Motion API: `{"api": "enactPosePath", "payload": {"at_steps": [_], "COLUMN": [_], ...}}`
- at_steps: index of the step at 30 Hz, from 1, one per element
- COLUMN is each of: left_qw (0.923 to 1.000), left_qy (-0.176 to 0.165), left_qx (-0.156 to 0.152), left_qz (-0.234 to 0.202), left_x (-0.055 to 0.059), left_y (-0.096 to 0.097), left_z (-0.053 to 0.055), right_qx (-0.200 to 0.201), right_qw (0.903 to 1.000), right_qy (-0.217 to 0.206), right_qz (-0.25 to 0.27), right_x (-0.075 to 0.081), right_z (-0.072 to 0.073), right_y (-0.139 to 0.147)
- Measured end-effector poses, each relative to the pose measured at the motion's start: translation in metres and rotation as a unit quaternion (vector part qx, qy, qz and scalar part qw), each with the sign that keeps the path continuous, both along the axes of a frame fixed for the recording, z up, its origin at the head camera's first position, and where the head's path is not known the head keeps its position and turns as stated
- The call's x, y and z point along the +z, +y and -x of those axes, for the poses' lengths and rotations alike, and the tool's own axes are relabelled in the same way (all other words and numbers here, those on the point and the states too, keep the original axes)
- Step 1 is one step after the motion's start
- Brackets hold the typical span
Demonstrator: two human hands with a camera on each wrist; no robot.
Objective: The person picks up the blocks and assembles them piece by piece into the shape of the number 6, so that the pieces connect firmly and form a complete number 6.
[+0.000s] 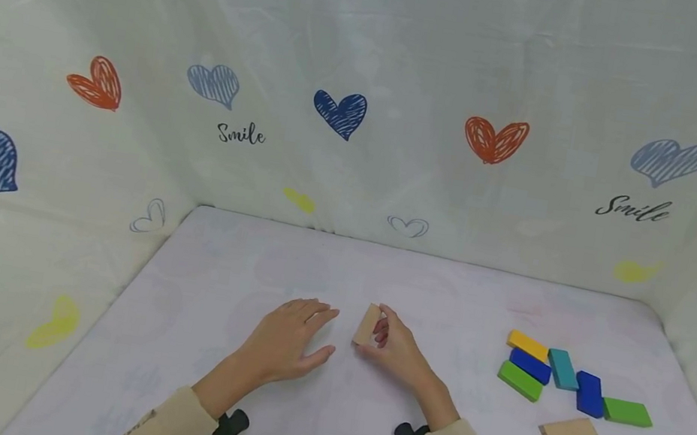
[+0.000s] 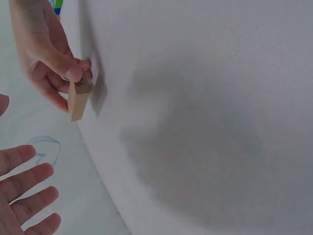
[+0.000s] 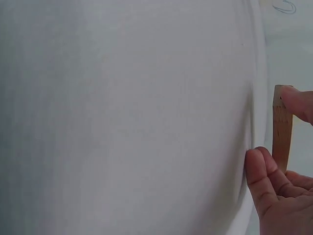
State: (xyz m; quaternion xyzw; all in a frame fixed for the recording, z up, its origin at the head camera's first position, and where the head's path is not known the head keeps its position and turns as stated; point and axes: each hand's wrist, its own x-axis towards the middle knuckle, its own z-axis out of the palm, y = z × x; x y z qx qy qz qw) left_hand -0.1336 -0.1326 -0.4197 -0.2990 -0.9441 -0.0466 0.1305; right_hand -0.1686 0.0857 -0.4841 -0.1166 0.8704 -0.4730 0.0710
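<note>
A plain wooden block point(image 1: 366, 324) is pinched by its ends between the thumb and fingers of my right hand point(image 1: 399, 349), near the middle of the table. The right wrist view shows the same wooden block point(image 3: 282, 132) edge-on, the thumb at one end and fingertips at the other. To its left, my left hand point(image 1: 288, 337) is held with fingers extended and thumb apart, holding nothing. In the left wrist view the left hand's spread fingers point(image 2: 34, 188) face the block from a short distance.
On the right of the white table point(image 1: 233, 252) lie a yellow block point(image 1: 528, 345), a teal block point(image 1: 563, 369), two dark blue blocks point(image 1: 530, 366) and two green blocks point(image 1: 520, 380), grouped closely. A second wooden block point(image 1: 568, 432) lies nearer. A heart-patterned cloth wall point(image 1: 417, 46) encloses the table.
</note>
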Motion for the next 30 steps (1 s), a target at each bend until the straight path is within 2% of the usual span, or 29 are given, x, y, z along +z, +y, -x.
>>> {"api": "enactPosePath", "payload": {"at_steps": [7,16,26,30], "left_qw": [1.0000,1.0000,0.9999,1.0000], "left_qy": [-0.004,-0.001,-0.008,-0.001], "left_qx": [0.004,0.002,0.007,0.005], "left_qz": [0.003,0.000,0.006,0.003], "left_x": [0.000,-0.002,-0.001,-0.001], "left_y": [-0.002,-0.004,-0.003,-0.003], "left_z": [-0.001,-0.001,0.000,0.001], "right_qx": [0.034,0.039,0.038,0.038], "right_qw": [0.9989,0.9964,0.9957,0.9963], "right_qy": [0.011,0.000,-0.012,-0.016], "right_qz": [-0.029,-0.075,-0.083,-0.075], "right_x": [-0.003,0.003,0.005,0.007], "right_z": [0.005,0.008,0.009,0.008], "right_y": [-0.017,-0.027,-0.028,-0.026]}}
